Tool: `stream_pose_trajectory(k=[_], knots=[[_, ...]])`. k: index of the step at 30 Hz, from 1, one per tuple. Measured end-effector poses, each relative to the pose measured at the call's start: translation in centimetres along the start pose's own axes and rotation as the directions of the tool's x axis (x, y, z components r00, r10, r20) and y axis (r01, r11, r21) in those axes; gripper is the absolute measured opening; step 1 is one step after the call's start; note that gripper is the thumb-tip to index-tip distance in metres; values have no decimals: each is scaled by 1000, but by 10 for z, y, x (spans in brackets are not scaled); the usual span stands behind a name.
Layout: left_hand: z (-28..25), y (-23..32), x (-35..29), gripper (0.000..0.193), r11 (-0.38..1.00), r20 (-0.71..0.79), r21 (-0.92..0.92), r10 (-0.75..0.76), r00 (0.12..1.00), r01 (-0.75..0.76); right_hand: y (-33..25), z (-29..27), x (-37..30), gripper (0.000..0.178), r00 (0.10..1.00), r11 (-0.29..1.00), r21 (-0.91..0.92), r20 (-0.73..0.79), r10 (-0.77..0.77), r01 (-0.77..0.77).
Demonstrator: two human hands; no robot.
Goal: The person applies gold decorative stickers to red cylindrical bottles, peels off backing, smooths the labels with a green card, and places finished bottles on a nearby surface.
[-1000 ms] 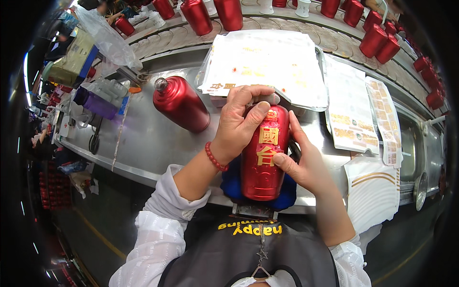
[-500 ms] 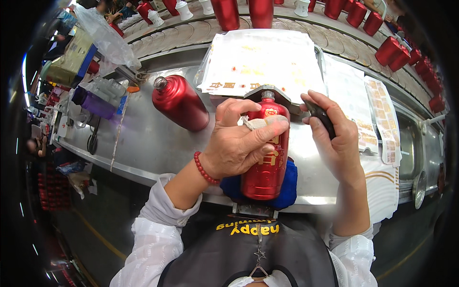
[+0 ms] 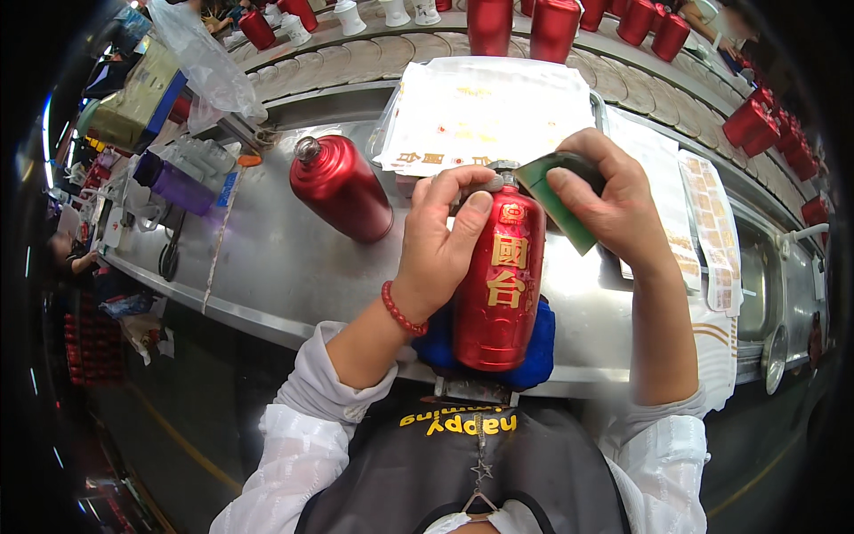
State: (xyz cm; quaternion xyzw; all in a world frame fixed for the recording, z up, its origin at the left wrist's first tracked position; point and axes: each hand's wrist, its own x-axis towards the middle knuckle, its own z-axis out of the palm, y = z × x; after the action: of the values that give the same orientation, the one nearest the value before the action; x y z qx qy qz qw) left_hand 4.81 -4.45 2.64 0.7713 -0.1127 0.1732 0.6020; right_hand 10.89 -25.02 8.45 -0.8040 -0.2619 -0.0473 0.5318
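A red metallic bottle [image 3: 498, 307] with gold raised characters lies in front of me, its clear neck pointing away. Beneath its lower end is a blue cloth pad [image 3: 541, 349]. My left hand [image 3: 445, 222], a red bead bracelet at its wrist, grips the bottle at the shoulder and neck. My right hand [image 3: 605, 191] pinches a flat scraper [image 3: 560, 206], green-faced with a dark edge, just right of the neck. Whether the scraper touches the bottle I cannot tell. Left of my hands stands a second red bottle [image 3: 338, 191], without a cap.
Beyond the bottle lies a white sheet of gold decals [image 3: 489, 102], with more decal strips [image 3: 712, 222] to its right. A purple bottle [image 3: 173, 185] and black scissors [image 3: 171, 254] lie at the left. A conveyor [image 3: 374, 53] carrying red bottles curves along the back.
My left hand has slid from the bottle's front up to its shoulder, uncovering the gold characters. The right hand has moved up and left, turning the scraper's green face into view. Bottles on the conveyor have shifted.
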Motion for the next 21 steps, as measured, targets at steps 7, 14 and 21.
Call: stream_pose_trajectory(k=[7, 14, 21], knots=[[4, -4, 15, 20, 992, 92, 104, -85, 992, 75, 10, 1, -28, 20, 984, 978, 154, -83, 156, -142], [5, 8, 21, 20, 945, 137, 325, -4, 991, -41, 13, 2, -36, 20, 979, 971, 169, -86, 184, -168], [2, -2, 24, 19, 979, 147, 204, -36, 989, 5, 13, 3, -37, 21, 983, 977, 151, -78, 165, -152]])
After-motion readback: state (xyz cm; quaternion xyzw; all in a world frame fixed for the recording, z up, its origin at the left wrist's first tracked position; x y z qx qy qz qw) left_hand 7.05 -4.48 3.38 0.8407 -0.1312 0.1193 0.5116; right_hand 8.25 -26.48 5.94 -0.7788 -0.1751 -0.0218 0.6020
